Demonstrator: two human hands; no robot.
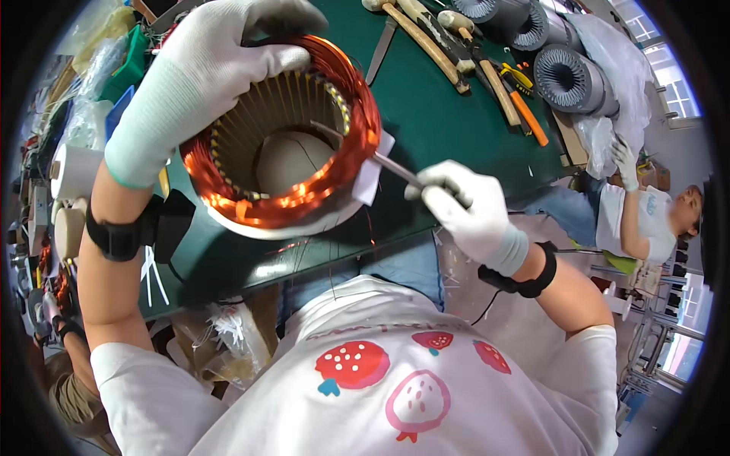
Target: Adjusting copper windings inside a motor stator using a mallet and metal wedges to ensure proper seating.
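A motor stator [262, 209] with thick orange copper windings round its end stands on the near part of the green table. Its bore faces up, and a white round base shows under its near side. My left hand [228, 61], in a white glove, grips the far left of the winding ring; its fingertips are blurred. In my gloved right hand [468, 209] is a thin metal rod [395, 169], pinched between thumb and fingers. The rod passes through the right side of the windings, and its tip [325, 129] shows inside the ring. A white paper piece [372, 171] sticks out beside it.
Hammers [426, 42], a knife blade [382, 52], yellow-handled pliers [517, 76] and an orange-handled tool [530, 119] lie at the far right of the table [449, 125]. Several grey stator cores [570, 80] stand beyond them. A co-worker [639, 205] is at the right; white spools [74, 173] are at the left.
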